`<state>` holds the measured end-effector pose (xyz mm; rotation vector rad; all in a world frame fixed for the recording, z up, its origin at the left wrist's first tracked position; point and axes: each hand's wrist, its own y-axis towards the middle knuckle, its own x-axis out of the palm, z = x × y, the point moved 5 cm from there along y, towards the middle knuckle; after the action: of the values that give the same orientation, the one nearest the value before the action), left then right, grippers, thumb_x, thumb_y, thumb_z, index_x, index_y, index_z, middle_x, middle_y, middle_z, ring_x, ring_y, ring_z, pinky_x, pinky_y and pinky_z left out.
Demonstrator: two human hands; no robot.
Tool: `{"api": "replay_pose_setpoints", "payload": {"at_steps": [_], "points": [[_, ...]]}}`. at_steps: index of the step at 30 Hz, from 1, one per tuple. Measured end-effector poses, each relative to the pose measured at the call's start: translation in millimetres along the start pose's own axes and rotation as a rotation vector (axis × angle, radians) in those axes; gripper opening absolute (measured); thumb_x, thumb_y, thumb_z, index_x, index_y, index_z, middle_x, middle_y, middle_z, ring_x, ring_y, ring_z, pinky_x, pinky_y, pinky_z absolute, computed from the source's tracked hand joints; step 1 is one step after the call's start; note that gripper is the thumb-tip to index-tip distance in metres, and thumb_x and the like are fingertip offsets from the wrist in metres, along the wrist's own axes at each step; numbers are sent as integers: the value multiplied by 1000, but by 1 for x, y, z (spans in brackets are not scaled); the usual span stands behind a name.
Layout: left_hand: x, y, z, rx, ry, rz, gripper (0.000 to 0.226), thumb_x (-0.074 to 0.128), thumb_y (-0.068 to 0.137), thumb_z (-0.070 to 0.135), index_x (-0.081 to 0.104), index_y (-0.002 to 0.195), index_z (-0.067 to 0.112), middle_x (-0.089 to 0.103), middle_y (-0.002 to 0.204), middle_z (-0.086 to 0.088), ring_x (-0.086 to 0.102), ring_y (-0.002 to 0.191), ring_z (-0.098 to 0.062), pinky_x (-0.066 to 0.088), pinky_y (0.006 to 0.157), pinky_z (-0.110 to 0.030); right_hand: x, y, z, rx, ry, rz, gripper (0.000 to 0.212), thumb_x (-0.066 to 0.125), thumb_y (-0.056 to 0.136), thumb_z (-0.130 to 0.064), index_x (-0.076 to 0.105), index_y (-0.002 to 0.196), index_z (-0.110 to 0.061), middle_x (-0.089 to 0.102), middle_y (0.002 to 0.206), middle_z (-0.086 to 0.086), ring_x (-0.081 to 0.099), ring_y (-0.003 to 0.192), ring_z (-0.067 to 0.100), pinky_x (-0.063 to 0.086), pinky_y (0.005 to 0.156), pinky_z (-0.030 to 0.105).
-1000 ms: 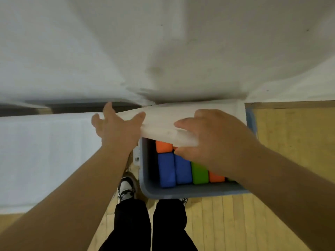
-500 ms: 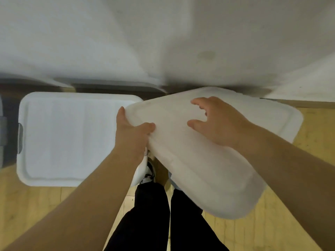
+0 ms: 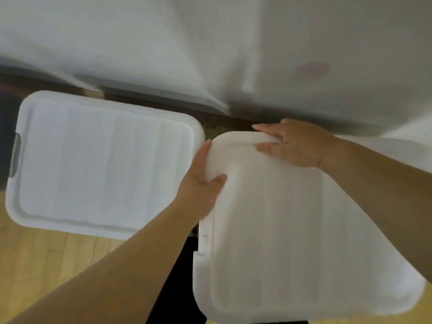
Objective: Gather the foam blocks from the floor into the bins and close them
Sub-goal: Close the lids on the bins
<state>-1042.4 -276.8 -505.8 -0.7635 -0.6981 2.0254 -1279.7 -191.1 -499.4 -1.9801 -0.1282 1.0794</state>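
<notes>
Gripping the lid at its far end, the left hand curls round the left corner, thumb on top, and the right hand clasps the far edge, fingers wrapped over it. The lid fills the right of the view, just beside a second lid lying flat on the left above the wood floor, a grey handle at its left end. Whatever is under the held lid is hidden.

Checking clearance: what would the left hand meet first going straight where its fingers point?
The left hand, gripping the lid, points past the closed bin; likely the white sheet comes first, though depth is unclear.
</notes>
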Motion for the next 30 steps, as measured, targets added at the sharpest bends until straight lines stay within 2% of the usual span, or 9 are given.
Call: {"api": "replay_pose_setpoints", "payload": {"at_steps": [3, 5, 9, 13, 19, 22, 25, 27, 30], "points": [[37, 29, -19, -44, 67, 15, 71, 52, 106, 36, 6, 155, 57, 36, 136, 16, 52, 99, -6, 51, 87, -23, 16, 16, 22, 38, -113, 34, 73, 35, 88, -83, 30, 154, -53, 52, 126, 2, 52, 126, 31, 44, 105, 45], [59, 47, -27, -42, 99, 74, 71, 49, 107, 37, 0, 156, 56, 40, 126, 15, 54, 94, -6, 55, 84, -25, 34, 25, 35, 73, -197, 133, 76, 38, 92, -77, 25, 159, -44, 45, 147, 10, 42, 136, 37, 39, 111, 50], [90, 78, -46, -89, 351, 269, 64, 41, 107, 48, -2, 154, 59, 34, 154, 3, 37, 140, -30, 36, 116, -56, 102, 9, 39, 157, -187, 137, 107, 55, 85, -79, -17, 157, -46, -17, 169, 8, -7, 155, 46, 13, 121, 67], [102, 89, -61, -94, 353, 208, 73, 45, 105, 47, -11, 147, 67, 9, 169, 7, 20, 153, -35, 30, 118, -64, 184, -24, 43, 128, -174, -14, 129, 60, 75, -85, -40, 146, -47, -47, 157, 5, -30, 148, 48, 9, 116, 77], [92, 66, -96, -369, 143, 42, 124, 82, 82, 49, -15, 160, 43, 38, 160, 1, 49, 138, -32, 45, 108, -51, 188, -26, 51, 147, -123, -40, 129, 62, 76, -83, -43, 142, -51, -55, 151, 3, -37, 145, 47, 5, 117, 76], [89, 52, -104, -353, 189, -18, 123, 88, 79, 41, -1, 164, 34, 49, 140, 11, 53, 125, -21, 47, 106, -41, 186, -30, 54, 159, -129, -49, 126, 61, 76, -83, -42, 142, -52, -54, 152, 1, -37, 146, 45, 4, 117, 76], [87, 45, -109, -271, 228, 31, 100, 90, 77, 33, 28, 156, 37, 49, 123, 19, 51, 106, -10, 51, 70, -10, 181, -33, 61, 145, -145, -48, 122, 57, 76, -86, -39, 143, -54, -49, 156, -3, -35, 148, 40, 5, 117, 76], [88, 40, -112, -231, 256, 64, 94, 90, 76, 35, 34, 151, 42, 53, 127, 14, 55, 105, -12, 59, 77, -22, 179, -32, 65, 141, -149, -48, 121, 56, 76, -87, -38, 144, -54, -47, 157, -4, -35, 149, 39, 4, 117, 75], [97, 32, -118, -223, 261, 34, 110, 86, 79, 38, 11, 159, 49, 46, 141, 16, 50, 113, -13, 51, 95, -39, 179, -29, 65, 137, -151, -34, 122, 58, 75, -86, -38, 144, -54, -46, 158, -4, -35, 149, 39, 3, 118, 75]]}}
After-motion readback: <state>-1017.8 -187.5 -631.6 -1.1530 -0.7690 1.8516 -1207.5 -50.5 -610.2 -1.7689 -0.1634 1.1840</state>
